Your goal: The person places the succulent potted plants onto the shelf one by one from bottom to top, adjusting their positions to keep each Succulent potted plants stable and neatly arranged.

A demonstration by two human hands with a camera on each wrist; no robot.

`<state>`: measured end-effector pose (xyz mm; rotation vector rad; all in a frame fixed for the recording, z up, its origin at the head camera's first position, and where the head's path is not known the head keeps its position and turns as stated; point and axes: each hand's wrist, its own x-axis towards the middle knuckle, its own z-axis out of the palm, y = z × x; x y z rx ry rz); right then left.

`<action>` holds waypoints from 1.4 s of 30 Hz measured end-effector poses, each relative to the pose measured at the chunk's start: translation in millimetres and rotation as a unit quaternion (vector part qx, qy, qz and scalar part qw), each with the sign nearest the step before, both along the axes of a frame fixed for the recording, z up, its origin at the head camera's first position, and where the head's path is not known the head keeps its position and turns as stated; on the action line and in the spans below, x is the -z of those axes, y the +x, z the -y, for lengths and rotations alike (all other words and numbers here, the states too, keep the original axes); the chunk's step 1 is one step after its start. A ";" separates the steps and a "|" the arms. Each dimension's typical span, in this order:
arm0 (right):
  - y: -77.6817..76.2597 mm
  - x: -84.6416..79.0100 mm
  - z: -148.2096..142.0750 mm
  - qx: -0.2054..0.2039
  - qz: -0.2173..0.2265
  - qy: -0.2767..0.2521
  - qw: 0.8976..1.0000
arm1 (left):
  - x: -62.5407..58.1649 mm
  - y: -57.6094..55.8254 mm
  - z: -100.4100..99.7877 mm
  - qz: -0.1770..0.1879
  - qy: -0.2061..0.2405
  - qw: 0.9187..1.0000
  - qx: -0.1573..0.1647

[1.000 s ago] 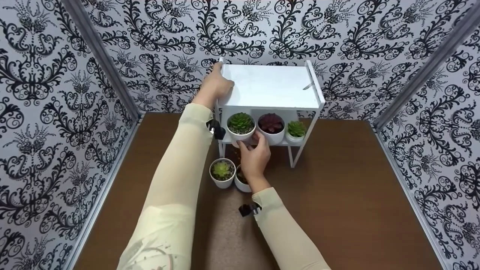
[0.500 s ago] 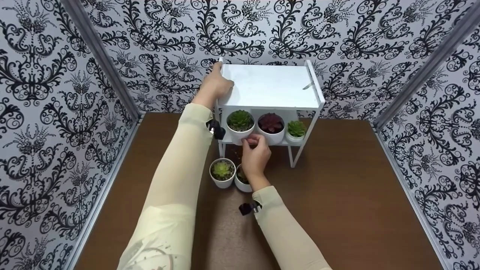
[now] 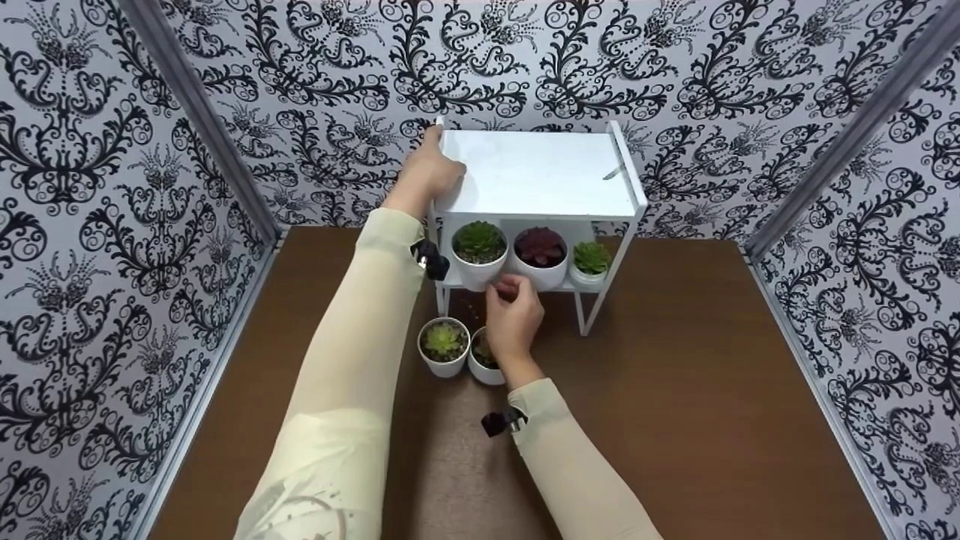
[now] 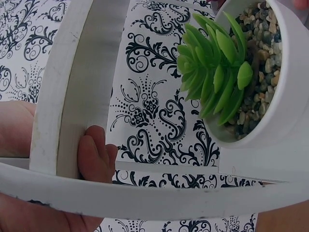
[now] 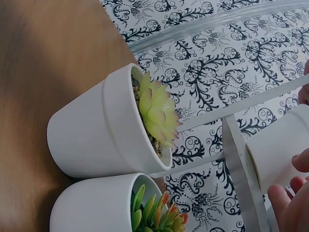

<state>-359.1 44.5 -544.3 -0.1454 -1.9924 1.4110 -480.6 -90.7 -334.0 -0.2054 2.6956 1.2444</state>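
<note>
My left hand (image 3: 431, 176) grips the upper left side of a white two-tier shelf (image 3: 540, 172); in the left wrist view its fingertips (image 4: 95, 154) curl round the frame. On the lower tier, at the left, stands a white pot with a green succulent (image 3: 478, 274). My right hand (image 3: 516, 319) is at the lower right of this pot, fingers loosely bent, fingertips right at its wall. The right wrist view shows the fingers (image 5: 279, 199) beside the pot (image 5: 275, 145), not wrapped round it. A red succulent pot (image 3: 541, 276) stands close on the right.
A small green succulent pot (image 3: 590, 279) sits at the lower tier's right end. On the brown table (image 3: 712, 390), before the shelf, stand a pot with a yellow-green succulent (image 3: 444, 364) and a red-tipped succulent pot (image 5: 96, 203), partly behind my right hand. Patterned walls surround the table.
The green succulent pot has settled slightly lower and more upright on the lower tier. My right hand has loosened from it and shifted slightly right. My left hand has stayed on the shelf.
</note>
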 end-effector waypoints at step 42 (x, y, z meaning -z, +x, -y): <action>19.4 22.2 -7.3 -0.053 0.012 0.034 0.998 | -1.2 2.1 0.2 -0.002 0.015 1.000 0.000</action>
